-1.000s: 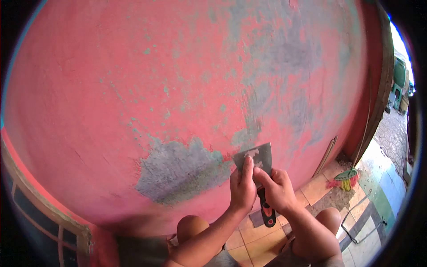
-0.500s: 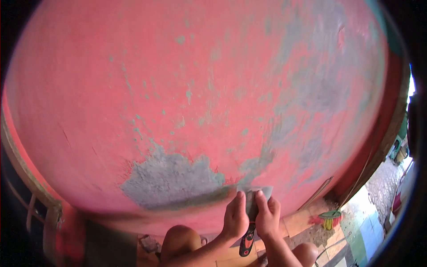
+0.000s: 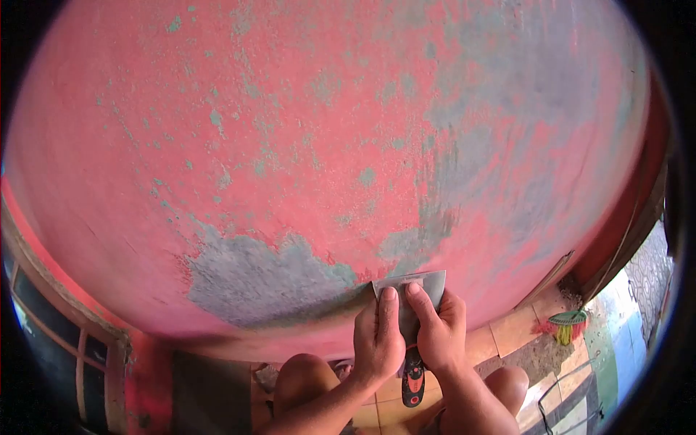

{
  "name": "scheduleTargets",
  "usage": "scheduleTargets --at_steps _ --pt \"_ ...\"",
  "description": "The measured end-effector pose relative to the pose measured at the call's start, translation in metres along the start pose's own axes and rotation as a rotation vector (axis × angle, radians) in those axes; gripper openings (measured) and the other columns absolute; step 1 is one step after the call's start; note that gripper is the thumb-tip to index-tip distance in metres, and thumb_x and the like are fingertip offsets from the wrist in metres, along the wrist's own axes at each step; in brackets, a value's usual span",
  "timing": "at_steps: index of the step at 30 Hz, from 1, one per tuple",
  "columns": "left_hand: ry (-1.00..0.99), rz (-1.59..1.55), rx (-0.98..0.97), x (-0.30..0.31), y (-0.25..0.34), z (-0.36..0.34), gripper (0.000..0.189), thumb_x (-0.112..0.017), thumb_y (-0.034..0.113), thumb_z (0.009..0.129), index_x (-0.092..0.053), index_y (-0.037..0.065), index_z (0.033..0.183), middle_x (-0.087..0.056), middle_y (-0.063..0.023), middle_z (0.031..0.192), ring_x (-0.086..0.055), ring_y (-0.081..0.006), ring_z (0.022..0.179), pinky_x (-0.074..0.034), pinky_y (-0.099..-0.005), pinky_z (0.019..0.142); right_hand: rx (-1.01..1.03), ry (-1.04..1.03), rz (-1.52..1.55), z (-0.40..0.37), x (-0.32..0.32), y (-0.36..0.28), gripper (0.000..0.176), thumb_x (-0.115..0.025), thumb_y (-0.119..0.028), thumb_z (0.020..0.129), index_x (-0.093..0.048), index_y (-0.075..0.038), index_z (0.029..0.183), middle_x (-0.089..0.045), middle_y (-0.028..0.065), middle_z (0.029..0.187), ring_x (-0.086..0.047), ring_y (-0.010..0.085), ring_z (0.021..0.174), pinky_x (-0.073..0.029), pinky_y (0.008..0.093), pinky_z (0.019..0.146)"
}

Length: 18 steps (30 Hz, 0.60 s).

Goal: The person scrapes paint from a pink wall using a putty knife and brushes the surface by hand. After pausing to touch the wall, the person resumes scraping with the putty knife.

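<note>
Both hands grip a paint scraper (image 3: 409,279) with a wide metal blade and a black-and-red handle (image 3: 413,380). My left hand (image 3: 380,337) holds the blade's left side, thumb flat along its face. On the other side my right hand (image 3: 441,330) does the same, thumb pointing up the blade. The blade's edge lies right at the pink wall (image 3: 290,138), low down, beside a bare grey patch (image 3: 254,279). Flecks of green and grey show through the peeling paint. The handle hangs down below the hands.
A broom (image 3: 567,326) with green, yellow and red bristles stands on the tiled floor at the right, near a heap of debris (image 3: 540,359). A dark-paned window frame (image 3: 80,355) is at the lower left. My knees (image 3: 304,377) are bent close to the wall.
The view has shifted, so the wall and broom sit differently in it. The scraper's blade now shows broader and higher in the view, with both hands still holding it.
</note>
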<state>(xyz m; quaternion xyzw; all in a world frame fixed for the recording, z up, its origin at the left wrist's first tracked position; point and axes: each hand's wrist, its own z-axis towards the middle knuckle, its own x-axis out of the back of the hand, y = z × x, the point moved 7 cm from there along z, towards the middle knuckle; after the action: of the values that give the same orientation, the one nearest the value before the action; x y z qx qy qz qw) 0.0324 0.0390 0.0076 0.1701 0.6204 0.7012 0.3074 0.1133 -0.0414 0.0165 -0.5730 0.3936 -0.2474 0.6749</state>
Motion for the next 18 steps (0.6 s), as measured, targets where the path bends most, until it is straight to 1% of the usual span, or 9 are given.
scheduleTargets --at_steps 3,6,9,12,13,15,16,18 --pt "-0.114 -0.062 0.081 0.000 0.000 0.003 0.046 -0.040 0.037 0.108 -0.064 -0.001 0.112 -0.064 -0.0042 0.098 -0.057 -0.0111 0.089 -0.047 -0.0295 0.081 0.030 0.014 0.028 -0.001 0.002 -0.004 0.027 -0.064 -0.024 0.098 -0.066 0.004 0.096 -0.067 0.0018 0.082 -0.057 0.0064 0.072 -0.048 0.0254 0.062" --pt "-0.159 -0.071 0.095 -0.003 -0.002 0.006 0.045 -0.039 0.036 0.108 -0.064 -0.001 0.109 -0.064 -0.0038 0.098 -0.057 -0.0097 0.087 -0.047 -0.0283 0.079 0.020 0.006 0.047 0.000 0.006 -0.003 0.027 -0.064 -0.024 0.098 -0.066 0.004 0.096 -0.067 0.0021 0.081 -0.057 0.0066 0.071 -0.048 0.0251 0.062" --pt "-0.229 -0.094 0.049 -0.007 -0.005 0.011 0.045 -0.038 0.036 0.109 -0.064 0.000 0.105 -0.064 -0.0027 0.093 -0.057 -0.0083 0.082 -0.048 -0.0275 0.075 0.010 0.005 0.050 0.000 0.008 -0.002 0.027 -0.064 -0.023 0.098 -0.066 0.004 0.096 -0.067 0.0019 0.080 -0.057 0.0067 0.070 -0.047 0.0251 0.060" --pt "-0.339 -0.101 0.134 -0.004 -0.013 0.018 0.047 -0.038 0.037 0.109 -0.063 0.000 0.095 -0.061 0.0011 0.081 -0.053 -0.0054 0.073 -0.045 -0.0263 0.063 -0.028 0.010 0.067 -0.003 0.008 -0.005 0.027 -0.064 -0.023 0.098 -0.066 0.004 0.095 -0.067 0.0019 0.078 -0.057 0.0068 0.069 -0.047 0.0254 0.059" --pt "-0.334 -0.076 0.089 -0.004 -0.012 0.019 0.046 -0.038 0.036 0.109 -0.063 0.000 0.094 -0.060 0.0019 0.079 -0.053 -0.0048 0.072 -0.045 -0.0258 0.062 -0.048 0.008 0.076 -0.004 0.007 -0.005 0.027 -0.064 -0.023 0.098 -0.066 0.004 0.094 -0.067 0.0019 0.078 -0.057 0.0068 0.068 -0.047 0.0256 0.059" --pt "-0.323 -0.026 0.001 -0.006 -0.009 0.021 0.045 -0.039 0.035 0.109 -0.063 0.001 0.092 -0.059 0.0035 0.075 -0.052 -0.0035 0.070 -0.044 -0.0248 0.060 0.039 0.055 0.039 -0.004 0.008 -0.005 0.026 -0.064 -0.022 0.097 -0.067 0.004 0.094 -0.067 0.0019 0.078 -0.056 0.0066 0.068 -0.047 0.0255 0.059" --pt "-0.293 -0.012 -0.011 -0.007 -0.007 0.021 0.046 -0.038 0.035 0.109 -0.063 0.001 0.093 -0.060 0.0024 0.079 -0.053 -0.0036 0.072 -0.045 -0.0243 0.061 0.082 0.078 0.018 -0.004 0.008 -0.006 0.026 -0.065 -0.021 0.097 -0.067 0.004 0.094 -0.067 0.0018 0.078 -0.056 0.0066 0.068 -0.047 0.0255 0.059" --pt "-0.233 0.010 -0.037 -0.010 0.003 0.017 0.046 -0.037 0.035 0.109 -0.064 0.001 0.095 -0.063 0.0002 0.086 -0.055 -0.0038 0.077 -0.046 -0.0233 0.064 0.097 0.099 0.056 -0.001 0.005 -0.008 0.025 -0.065 -0.021 0.097 -0.067 0.004 0.093 -0.067 0.0017 0.079 -0.056 0.0064 0.069 -0.046 0.0252 0.059"
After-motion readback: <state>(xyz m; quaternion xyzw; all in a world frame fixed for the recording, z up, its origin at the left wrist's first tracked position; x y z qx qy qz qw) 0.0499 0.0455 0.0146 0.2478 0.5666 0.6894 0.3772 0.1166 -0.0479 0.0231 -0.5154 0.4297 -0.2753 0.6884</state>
